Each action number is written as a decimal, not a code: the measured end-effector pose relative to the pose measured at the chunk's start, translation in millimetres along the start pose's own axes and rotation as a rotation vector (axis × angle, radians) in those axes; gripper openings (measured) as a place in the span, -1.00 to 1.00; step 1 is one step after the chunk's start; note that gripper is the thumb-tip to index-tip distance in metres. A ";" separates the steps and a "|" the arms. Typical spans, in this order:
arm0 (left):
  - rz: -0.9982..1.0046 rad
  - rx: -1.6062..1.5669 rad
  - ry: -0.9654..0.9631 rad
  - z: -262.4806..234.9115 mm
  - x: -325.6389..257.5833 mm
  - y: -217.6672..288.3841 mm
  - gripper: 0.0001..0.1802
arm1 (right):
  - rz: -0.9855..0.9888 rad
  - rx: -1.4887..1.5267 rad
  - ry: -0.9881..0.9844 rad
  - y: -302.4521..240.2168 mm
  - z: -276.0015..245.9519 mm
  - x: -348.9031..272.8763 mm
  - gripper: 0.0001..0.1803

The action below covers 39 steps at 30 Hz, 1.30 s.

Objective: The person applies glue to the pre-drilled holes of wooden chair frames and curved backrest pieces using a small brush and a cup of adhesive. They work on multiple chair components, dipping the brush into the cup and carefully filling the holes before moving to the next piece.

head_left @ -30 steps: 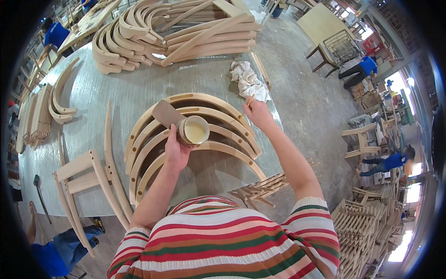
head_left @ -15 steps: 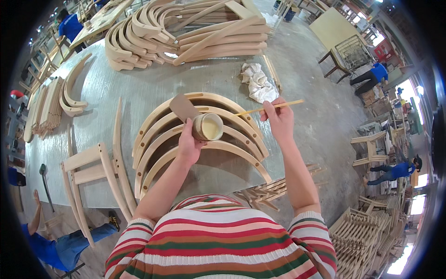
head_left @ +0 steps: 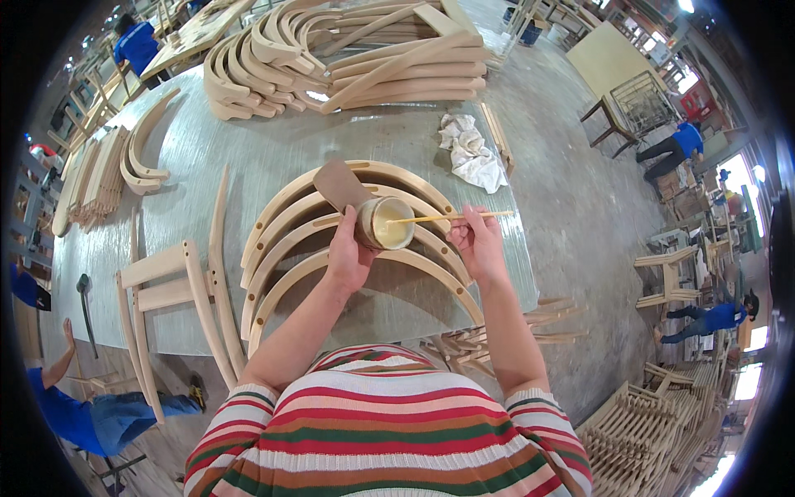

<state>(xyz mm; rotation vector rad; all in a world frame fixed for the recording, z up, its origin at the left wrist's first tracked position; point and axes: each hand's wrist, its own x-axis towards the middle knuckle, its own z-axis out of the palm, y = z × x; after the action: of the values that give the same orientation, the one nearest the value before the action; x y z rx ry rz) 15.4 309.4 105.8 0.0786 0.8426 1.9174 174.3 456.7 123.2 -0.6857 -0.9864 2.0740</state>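
Observation:
My left hand (head_left: 352,253) is closed round a small cup (head_left: 386,224) of pale cream-coloured liquid, probably glue. A flat brown piece (head_left: 341,185) sticks out beyond that hand, next to the cup; its kind I cannot make out. Between the fingers of my right hand (head_left: 479,242) is a thin yellowish stick (head_left: 443,218), its far end inside the cup. Below both hands, several curved wooden rails (head_left: 286,282) with dark holes lie in nested arcs on the table.
A large pile of curved wooden parts (head_left: 397,74) covers the table's far side. A crumpled white cloth (head_left: 474,153) lies at right. A wooden chair frame (head_left: 166,286) and stacked slats (head_left: 91,182) are at left. A person in blue (head_left: 91,418) is at lower left.
My right hand has come left and down, bringing the stick's end into the cup. The cup in my left hand has shifted slightly right.

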 end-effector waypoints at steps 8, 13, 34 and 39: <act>0.088 0.076 0.020 -2.4 -0.4 -2.3 -0.52 | -0.193 -0.507 -0.061 -1.7 18.0 -9.0 -0.85; 0.000 -0.026 -0.013 -2.9 0.3 -3.5 -0.51 | -0.070 -0.093 -0.055 2.5 -2.2 -4.6 -0.90; 0.045 0.040 0.064 -5.1 9.5 -10.0 -0.55 | -0.345 -0.551 0.059 0.7 17.1 -15.5 -0.84; 0.000 0.008 0.037 -4.2 7.0 -10.3 -0.53 | -0.180 -0.293 0.113 12.2 4.0 -7.5 -0.86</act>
<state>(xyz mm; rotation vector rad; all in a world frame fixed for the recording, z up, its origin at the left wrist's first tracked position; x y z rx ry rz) 18.2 315.6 94.6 0.0478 0.8753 1.9207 171.3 443.6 116.7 -0.8202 -1.2521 1.7335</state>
